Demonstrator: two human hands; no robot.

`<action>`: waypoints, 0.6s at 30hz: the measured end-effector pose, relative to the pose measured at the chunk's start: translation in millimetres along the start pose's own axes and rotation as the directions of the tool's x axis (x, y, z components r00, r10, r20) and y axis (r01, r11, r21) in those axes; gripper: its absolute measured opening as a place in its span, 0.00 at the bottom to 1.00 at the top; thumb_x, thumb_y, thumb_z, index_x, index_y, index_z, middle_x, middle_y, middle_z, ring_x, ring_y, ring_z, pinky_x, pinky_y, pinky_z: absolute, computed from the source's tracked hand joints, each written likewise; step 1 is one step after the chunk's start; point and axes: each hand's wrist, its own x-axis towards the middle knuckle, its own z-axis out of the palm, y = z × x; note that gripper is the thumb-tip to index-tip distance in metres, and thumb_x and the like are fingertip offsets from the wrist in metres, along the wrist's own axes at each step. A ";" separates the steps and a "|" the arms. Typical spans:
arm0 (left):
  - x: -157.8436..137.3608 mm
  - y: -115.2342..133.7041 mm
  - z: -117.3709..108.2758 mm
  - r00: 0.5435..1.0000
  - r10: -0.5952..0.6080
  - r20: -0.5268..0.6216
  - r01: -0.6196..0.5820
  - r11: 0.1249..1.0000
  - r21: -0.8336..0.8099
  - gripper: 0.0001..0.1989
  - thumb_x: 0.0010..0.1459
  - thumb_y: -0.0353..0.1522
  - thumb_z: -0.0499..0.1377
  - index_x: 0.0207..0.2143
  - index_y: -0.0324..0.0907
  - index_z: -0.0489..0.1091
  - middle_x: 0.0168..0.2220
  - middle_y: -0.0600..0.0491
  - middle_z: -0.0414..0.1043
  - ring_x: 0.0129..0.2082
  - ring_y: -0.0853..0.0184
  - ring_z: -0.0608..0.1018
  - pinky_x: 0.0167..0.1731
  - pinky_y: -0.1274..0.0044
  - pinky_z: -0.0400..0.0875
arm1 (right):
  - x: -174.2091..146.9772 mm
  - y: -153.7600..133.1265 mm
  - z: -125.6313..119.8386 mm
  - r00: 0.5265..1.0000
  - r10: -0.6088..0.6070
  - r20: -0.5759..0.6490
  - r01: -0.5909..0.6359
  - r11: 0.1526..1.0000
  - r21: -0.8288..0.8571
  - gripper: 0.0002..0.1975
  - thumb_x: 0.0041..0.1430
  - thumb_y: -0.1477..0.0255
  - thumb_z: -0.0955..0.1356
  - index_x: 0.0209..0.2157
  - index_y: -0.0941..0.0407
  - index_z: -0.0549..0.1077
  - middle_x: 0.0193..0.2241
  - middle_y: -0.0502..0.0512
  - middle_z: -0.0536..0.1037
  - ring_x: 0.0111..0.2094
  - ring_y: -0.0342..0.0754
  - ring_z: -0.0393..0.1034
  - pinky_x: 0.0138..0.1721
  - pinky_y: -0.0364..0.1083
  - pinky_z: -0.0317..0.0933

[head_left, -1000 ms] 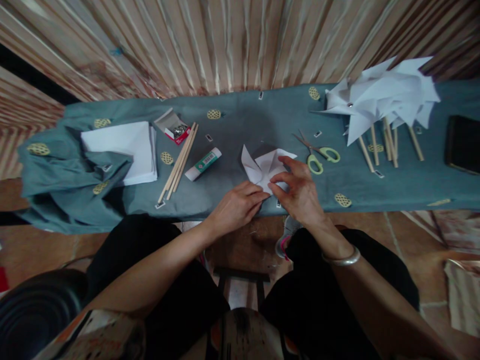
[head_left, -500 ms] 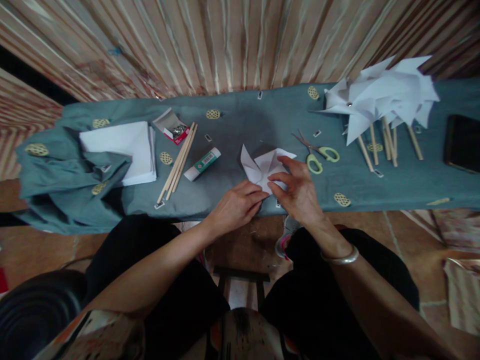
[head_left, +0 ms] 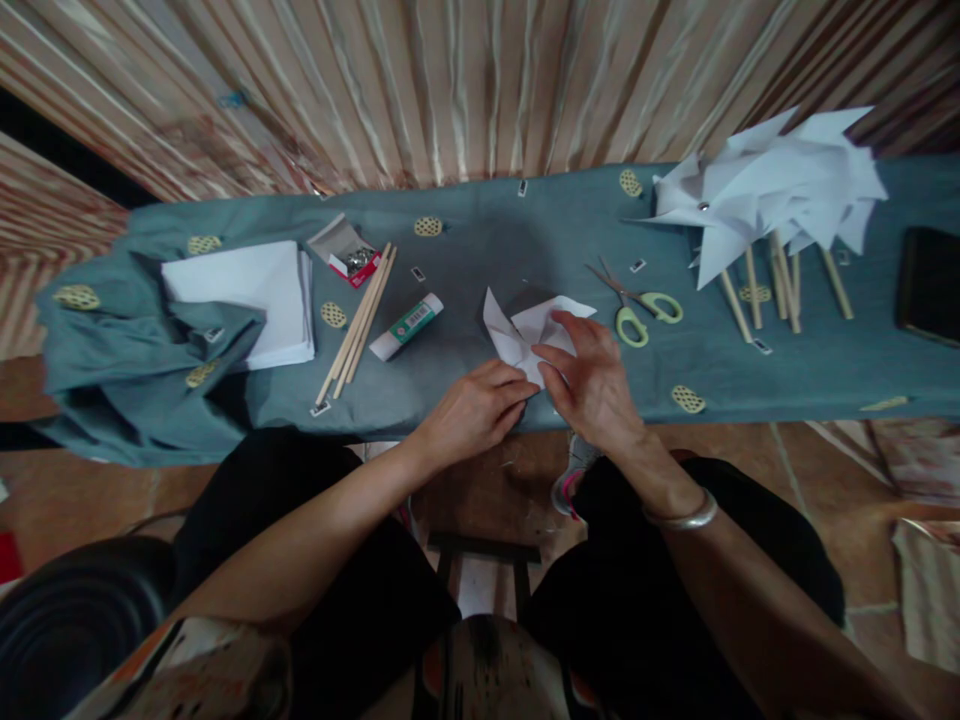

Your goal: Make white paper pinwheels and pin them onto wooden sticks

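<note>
A partly folded white paper pinwheel (head_left: 513,338) lies near the table's front edge, one pointed blade standing up at its left. My left hand (head_left: 480,408) has its fingers pressed together on the near corner of the paper. Bent over the right side is my right hand (head_left: 596,385), its thumb and fingertips closed on the paper near the centre. The fingers partly hide the middle of the pinwheel. Green-handled scissors (head_left: 646,303) lie partly spread to the right. A glue stick (head_left: 407,327) rests to the left of the pinwheel.
Farther left are thin wooden sticks (head_left: 364,325), a small opened box (head_left: 352,262) of metal pins and a stack of white paper (head_left: 240,300). Several finished pinwheels (head_left: 787,190) on sticks lie at the right, beside a dark phone-like object (head_left: 930,285). A striped curtain (head_left: 480,90) hangs behind the table.
My right fingers have shifted very slightly over the paper's centre. Both hands stay on the pinwheel; the whole view has moved a little.
</note>
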 end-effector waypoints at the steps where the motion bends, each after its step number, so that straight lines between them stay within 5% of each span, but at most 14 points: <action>1: -0.1 0.0 -0.1 1.000 -0.005 0.005 0.005 1.000 -0.001 0.13 0.66 0.27 0.52 0.47 0.38 0.74 0.42 0.46 0.76 0.44 0.62 0.76 0.46 0.70 0.75 | -0.2 -0.5 0.2 1.000 -0.001 0.004 0.001 1.000 -0.010 0.14 0.66 0.70 0.61 0.47 0.49 0.76 0.64 0.55 0.65 0.64 0.64 0.58 0.61 0.64 0.57; 12: 0.1 0.0 1.9 0.999 -0.033 0.035 0.032 0.999 0.017 0.14 0.65 0.27 0.53 0.48 0.37 0.74 0.42 0.45 0.76 0.45 0.61 0.76 0.48 0.69 0.75 | 1.9 -5.8 6.2 0.996 -0.082 0.040 0.088 0.980 -0.181 0.18 0.58 0.79 0.62 0.47 0.52 0.74 0.63 0.60 0.66 0.65 0.60 0.57 0.56 0.61 0.62; 18: 1.4 10.1 -2.9 0.980 -0.166 0.112 0.157 0.984 0.078 0.15 0.63 0.27 0.57 0.52 0.41 0.72 0.47 0.46 0.75 0.49 0.59 0.76 0.53 0.68 0.73 | 3.8 -11.6 12.6 0.999 -0.008 0.035 0.015 0.978 -0.207 0.17 0.62 0.79 0.60 0.44 0.57 0.77 0.64 0.64 0.65 0.69 0.60 0.49 0.59 0.60 0.58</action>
